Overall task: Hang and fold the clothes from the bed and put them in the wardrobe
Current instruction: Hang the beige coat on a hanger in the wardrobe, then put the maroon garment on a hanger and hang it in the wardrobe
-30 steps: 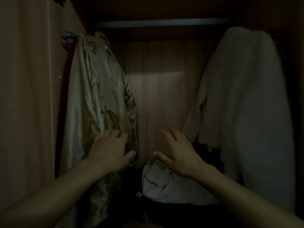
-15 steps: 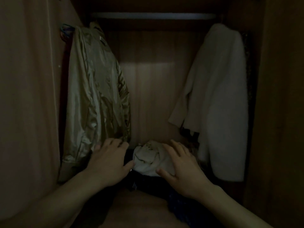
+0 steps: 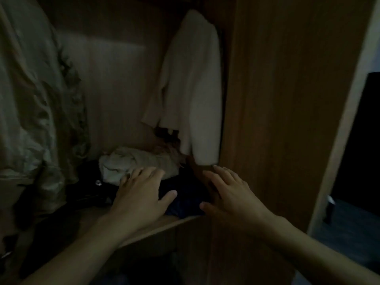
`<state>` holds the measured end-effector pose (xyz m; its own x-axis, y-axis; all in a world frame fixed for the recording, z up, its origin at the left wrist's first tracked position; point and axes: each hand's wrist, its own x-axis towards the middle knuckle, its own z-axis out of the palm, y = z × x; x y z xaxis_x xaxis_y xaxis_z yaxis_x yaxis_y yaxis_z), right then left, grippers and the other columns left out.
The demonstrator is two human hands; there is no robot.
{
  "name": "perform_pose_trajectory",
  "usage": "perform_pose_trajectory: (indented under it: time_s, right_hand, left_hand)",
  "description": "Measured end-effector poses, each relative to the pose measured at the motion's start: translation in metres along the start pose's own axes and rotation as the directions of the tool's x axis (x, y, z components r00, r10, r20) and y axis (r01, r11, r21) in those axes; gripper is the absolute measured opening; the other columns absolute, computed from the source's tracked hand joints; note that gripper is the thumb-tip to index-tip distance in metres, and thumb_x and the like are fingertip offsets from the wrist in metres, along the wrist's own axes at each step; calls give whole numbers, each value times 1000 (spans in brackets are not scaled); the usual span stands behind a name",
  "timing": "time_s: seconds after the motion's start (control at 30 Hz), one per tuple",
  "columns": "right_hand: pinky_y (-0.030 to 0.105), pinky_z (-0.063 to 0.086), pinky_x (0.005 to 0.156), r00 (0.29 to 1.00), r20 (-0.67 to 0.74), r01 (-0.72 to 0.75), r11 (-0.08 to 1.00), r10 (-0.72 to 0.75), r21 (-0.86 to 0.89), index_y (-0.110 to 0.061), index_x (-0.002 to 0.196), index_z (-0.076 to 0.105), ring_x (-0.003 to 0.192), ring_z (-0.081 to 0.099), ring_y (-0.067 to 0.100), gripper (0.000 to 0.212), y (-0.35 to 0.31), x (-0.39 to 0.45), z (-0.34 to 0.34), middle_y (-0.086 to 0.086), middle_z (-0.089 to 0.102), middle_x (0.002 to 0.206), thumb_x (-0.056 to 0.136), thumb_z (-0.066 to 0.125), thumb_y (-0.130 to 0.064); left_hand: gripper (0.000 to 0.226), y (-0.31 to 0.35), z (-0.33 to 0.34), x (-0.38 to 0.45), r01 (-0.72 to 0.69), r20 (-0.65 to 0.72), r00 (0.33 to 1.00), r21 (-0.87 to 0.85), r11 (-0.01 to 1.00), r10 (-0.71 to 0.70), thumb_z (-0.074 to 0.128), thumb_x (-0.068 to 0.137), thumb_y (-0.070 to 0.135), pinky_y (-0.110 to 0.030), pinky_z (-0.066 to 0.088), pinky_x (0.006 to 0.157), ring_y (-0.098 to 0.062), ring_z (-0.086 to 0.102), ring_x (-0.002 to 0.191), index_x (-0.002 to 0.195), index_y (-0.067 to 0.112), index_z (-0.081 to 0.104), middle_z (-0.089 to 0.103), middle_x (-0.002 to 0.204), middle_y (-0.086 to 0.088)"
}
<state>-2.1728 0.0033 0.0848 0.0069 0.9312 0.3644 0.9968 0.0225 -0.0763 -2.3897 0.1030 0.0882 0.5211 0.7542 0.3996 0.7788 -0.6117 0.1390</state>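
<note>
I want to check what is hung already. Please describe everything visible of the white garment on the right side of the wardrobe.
The white garment hangs at the wardrobe's right side, against the side panel. It looks thick, soft and fuzzy. One sleeve droops on its left. Its hem ends just above the right hand; the dim picture does not show whether they touch.

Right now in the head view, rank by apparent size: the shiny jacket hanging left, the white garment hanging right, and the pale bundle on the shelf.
1. Shiny jacket, though it hangs nearest the camera and is cut off by the frame.
2. White garment.
3. Pale bundle, clearly smallest, partly hidden by the left hand.
</note>
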Motion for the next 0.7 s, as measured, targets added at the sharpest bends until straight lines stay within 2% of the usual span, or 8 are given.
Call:
perform_pose_trajectory:
  time_s: [0.13,0.33,0.47,0.57,0.7]
  right_hand:
    - [41,15,118,990,13,-143,989,144,-44,-34,154,7,150,1,19,79,18,-67,-21,-4,4,163,90,42,-67]
    - [40,20,117,943,-35,-331,943,330,-22,-36,153,9,149,8,18,79,48,-162,-37,-5,7,162,90,46,-66]
    - [38,21,115,888,-100,-451,893,448,0,-38,152,11,146,12,15,77,76,-238,-51,-6,12,161,90,47,-65]
    - [40,22,117,838,-115,-535,845,533,16,-37,152,14,147,13,16,77,101,-304,-67,-5,14,160,89,49,-64]
    - [41,25,118,785,-127,-607,794,606,35,-35,152,16,147,14,17,77,134,-401,-91,-2,15,161,88,49,-65]
  left_hand:
    - [77,47,16,-14,-129,26,991,-101,987,132,22,80,74,-41,32,109,-15,33,134,144,33,36,36,149,10]
    - [64,135,38,-43,-298,72,945,-218,929,320,37,91,69,-39,25,112,-13,23,141,145,35,33,30,154,12]
    - [62,207,46,-65,-394,91,899,-254,883,428,40,92,66,-38,24,112,-13,23,141,144,33,35,30,153,11]
    - [63,269,50,-85,-452,98,866,-263,852,490,42,92,65,-37,24,111,-14,24,142,145,32,36,32,154,9]
    - [65,355,58,-123,-521,109,815,-292,802,570,40,88,70,-36,33,105,-15,34,135,139,31,43,41,147,8]
